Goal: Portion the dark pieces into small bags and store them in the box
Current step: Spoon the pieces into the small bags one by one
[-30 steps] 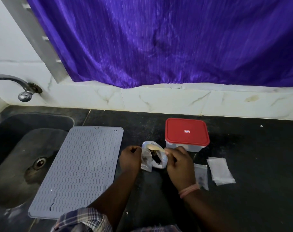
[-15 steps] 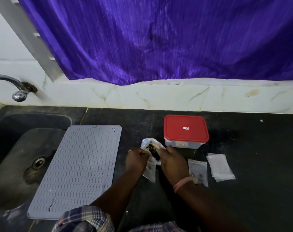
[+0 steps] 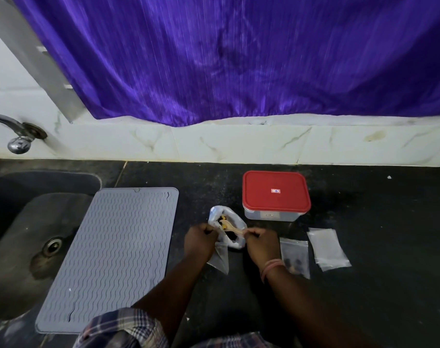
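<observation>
Where our fingers curl in at the middle of the counter, our left hand point(image 3: 200, 238) pinches the mouth of a small clear bag point(image 3: 220, 257), which hangs limp below the knuckles, while our right hand point(image 3: 260, 243) grips the handle of a wooden spoon point(image 3: 232, 230); the spoon's bowl reaches toward nine o'clock into the open plastic pouch point(image 3: 227, 222) between the two hands, where the dark pieces point(image 3: 232, 238) sit with a few yellowish bits among them; a pink band point(image 3: 271, 267) circles our right wrist; just at three o'clock of that hand a filled small bag point(image 3: 294, 257) lies flat on the black counter point(image 3: 377, 222), dark pieces showing through it, and further on at three o'clock lie empty clear bags point(image 3: 328, 248), stacked and slightly askew; at one o'clock from the pouch stands the box point(image 3: 275, 195), clear-walled, its red lid pressed on; at nine o'clock a grey ribbed mat point(image 3: 113, 254) overlaps the edge of the sink point(image 3: 25, 234); at ten o'clock a tap point(image 3: 17, 136) juts from the wall; a purple curtain point(image 3: 239, 59) hangs at twelve.
</observation>
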{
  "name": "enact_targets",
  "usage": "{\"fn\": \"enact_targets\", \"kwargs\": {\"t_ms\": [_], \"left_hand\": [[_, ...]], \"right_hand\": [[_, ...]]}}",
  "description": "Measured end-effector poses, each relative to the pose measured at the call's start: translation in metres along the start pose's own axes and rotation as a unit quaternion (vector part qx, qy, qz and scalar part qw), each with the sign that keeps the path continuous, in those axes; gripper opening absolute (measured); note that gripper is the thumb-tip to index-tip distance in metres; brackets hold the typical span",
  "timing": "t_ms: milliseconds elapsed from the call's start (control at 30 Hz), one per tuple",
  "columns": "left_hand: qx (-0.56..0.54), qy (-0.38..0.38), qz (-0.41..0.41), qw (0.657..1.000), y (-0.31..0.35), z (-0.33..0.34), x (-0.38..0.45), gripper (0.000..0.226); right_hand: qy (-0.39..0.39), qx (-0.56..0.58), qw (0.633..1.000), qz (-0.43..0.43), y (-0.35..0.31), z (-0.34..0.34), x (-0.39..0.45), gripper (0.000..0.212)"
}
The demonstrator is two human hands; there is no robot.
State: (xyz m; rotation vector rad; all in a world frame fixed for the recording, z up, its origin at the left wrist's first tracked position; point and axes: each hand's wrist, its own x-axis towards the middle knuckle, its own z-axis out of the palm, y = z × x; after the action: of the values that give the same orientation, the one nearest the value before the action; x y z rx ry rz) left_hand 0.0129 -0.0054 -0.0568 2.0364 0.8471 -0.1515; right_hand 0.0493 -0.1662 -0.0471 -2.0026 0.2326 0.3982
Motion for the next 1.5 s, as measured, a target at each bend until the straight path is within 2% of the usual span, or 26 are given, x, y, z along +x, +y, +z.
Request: {"fn": "enact_targets", "kwargs": {"t_ms": [67,133,200,300,400,467,533,800,967,1200,1367,1500], "left_hand": [[-0.022,-0.001,-0.01,1.0,-0.001,-0.001,0.001,0.008],[-0.04,0.014,-0.022,0.999,-0.003,-0.002,0.002,0.009],[-0.053,0.018,-0.025,0.998,-0.004,-0.004,0.001,0.011],[-0.075,0.01,-0.031,0.997,-0.006,-0.002,0.001,0.009],[-0.076,-0.001,-0.03,0.997,-0.005,0.002,0.001,0.009],[-0.076,-0.001,-0.03,0.997,-0.004,0.002,0.002,0.009],[-0.069,0.005,-0.029,0.997,-0.003,0.0,0.002,0.008],[-0.094,0.019,-0.05,0.994,-0.004,-0.008,0.0,0.011],[-0.105,0.029,-0.052,0.993,0.0,-0.009,-0.004,0.01],[-0.106,0.066,-0.027,0.992,0.005,-0.015,-0.011,0.013],[-0.128,0.068,-0.016,0.989,0.012,-0.017,-0.018,0.012],[-0.152,0.072,-0.016,0.986,0.015,-0.021,-0.023,0.012]], "right_hand": [[0.016,-0.095,0.991,-0.091,0.001,-0.004,-0.003,0.017],[0.054,-0.223,0.947,-0.226,0.001,-0.009,-0.008,0.015],[0.056,-0.277,0.921,-0.268,0.0,-0.013,-0.008,0.011],[0.043,-0.237,0.946,-0.215,0.003,-0.009,-0.006,0.014],[0.042,-0.09,0.992,-0.072,0.0,-0.005,-0.006,0.017],[0.035,0.022,0.999,0.035,-0.003,-0.007,-0.005,0.016],[0.038,0.084,0.992,0.091,-0.002,-0.008,-0.002,0.016],[0.047,0.138,0.981,0.131,0.007,-0.013,0.002,0.01],[0.046,0.172,0.976,0.127,0.002,-0.018,-0.005,0.01],[0.029,0.148,0.988,0.016,-0.022,-0.026,-0.02,0.014],[0.027,-0.012,0.992,-0.126,-0.029,-0.021,-0.031,0.015],[0.046,-0.136,0.958,-0.247,-0.026,-0.015,-0.035,0.016]]}}
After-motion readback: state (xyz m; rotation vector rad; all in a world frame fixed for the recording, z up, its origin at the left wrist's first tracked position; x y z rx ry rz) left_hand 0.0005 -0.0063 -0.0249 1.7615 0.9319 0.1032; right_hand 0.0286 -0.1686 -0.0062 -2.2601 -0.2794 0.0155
